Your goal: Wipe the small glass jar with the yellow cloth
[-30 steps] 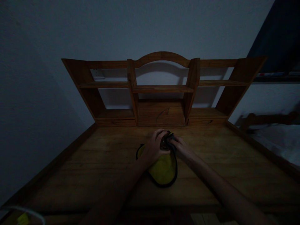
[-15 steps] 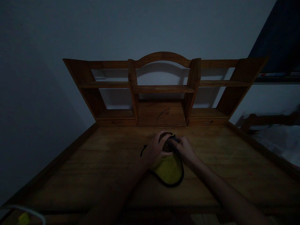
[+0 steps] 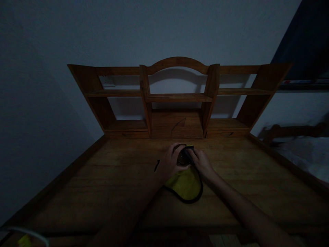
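In the head view, a yellow cloth (image 3: 187, 186) with a black edge lies on the wooden desk, partly under my hands. My left hand (image 3: 168, 164) curls its fingers and thumb around a dark, rounded, shiny object (image 3: 183, 159). It looks like a small glass or jar, but the dim light hides its exact kind. On the other side of it, my right hand (image 3: 202, 162) grips a folded part of the cloth and presses it against the object's rim. The fingertips of my right hand are partly covered by the cloth.
A wooden shelf unit (image 3: 179, 98) with several compartments stands along the desk's back edge (image 3: 123, 151), against the wall. A pale cord (image 3: 31, 232) and a yellow item (image 3: 24, 241) are at the bottom left. Some bedding (image 3: 305, 154) shows at the right.
My right hand has shifted slightly, and the cloth fold at the object's top now shows more of its yellow side. My left hand keeps its hold.
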### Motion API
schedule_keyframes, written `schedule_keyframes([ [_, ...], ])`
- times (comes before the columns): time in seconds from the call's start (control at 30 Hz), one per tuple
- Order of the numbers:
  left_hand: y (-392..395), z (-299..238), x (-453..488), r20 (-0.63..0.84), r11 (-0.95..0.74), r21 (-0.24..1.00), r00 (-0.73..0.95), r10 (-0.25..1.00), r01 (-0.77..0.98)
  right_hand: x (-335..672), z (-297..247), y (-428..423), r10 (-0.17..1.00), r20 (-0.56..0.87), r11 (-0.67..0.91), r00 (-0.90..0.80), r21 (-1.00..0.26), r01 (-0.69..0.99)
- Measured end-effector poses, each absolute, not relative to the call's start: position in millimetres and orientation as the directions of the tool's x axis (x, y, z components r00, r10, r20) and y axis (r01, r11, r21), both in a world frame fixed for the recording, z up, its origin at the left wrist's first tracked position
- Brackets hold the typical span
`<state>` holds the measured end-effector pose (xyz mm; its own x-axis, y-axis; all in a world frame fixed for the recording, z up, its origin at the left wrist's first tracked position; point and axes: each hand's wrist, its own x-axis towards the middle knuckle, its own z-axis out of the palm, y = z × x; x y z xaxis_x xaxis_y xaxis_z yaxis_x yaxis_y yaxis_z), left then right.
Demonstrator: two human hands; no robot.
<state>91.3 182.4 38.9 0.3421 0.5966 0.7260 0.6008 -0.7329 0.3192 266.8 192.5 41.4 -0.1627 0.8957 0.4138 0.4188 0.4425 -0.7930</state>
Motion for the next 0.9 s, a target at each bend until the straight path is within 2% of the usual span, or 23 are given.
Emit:
schedule_keyframes([
  [0.13, 180.9, 42.1, 92.5, 0.727, -0.728, 0.36, 0.313, 0.611, 0.583, 265.4, 40.8, 193.7, 0.925, 0.357, 0.379, -0.128, -0.872, 0.311],
  [0.33, 176.9, 48.6, 90.7, 0.728, -0.708, 0.406, 0.263, 0.633, 0.578, 259.8, 41.2, 196.3, 0.98, 0.182, 0.184, -0.081, -0.983, 0.018],
  [0.43, 180.0, 47.0, 89.8, 0.745, -0.703, 0.415, 0.227, 0.627, 0.578, 257.1, 40.5, 198.9, 0.99, 0.076, 0.053, -0.119, -0.982, -0.182],
  [0.57, 184.4, 44.1, 90.0, 0.767, -0.686, 0.433, 0.161, 0.621, 0.585, 256.5, 42.8, 199.7, 0.978, -0.04, -0.121, -0.206, -0.908, -0.4],
  [0.73, 186.1, 44.5, 90.1, 0.784, -0.668, 0.458, 0.088, 0.614, 0.587, 259.4, 53.1, 193.5, 0.938, -0.131, -0.28, -0.321, -0.833, -0.477],
  [0.9, 190.4, 43.1, 89.0, 0.817, -0.672, 0.457, 0.025, 0.577, 0.583, 260.7, 59.0, 188.6, 0.911, -0.148, -0.334, -0.386, -0.814, -0.475],
])
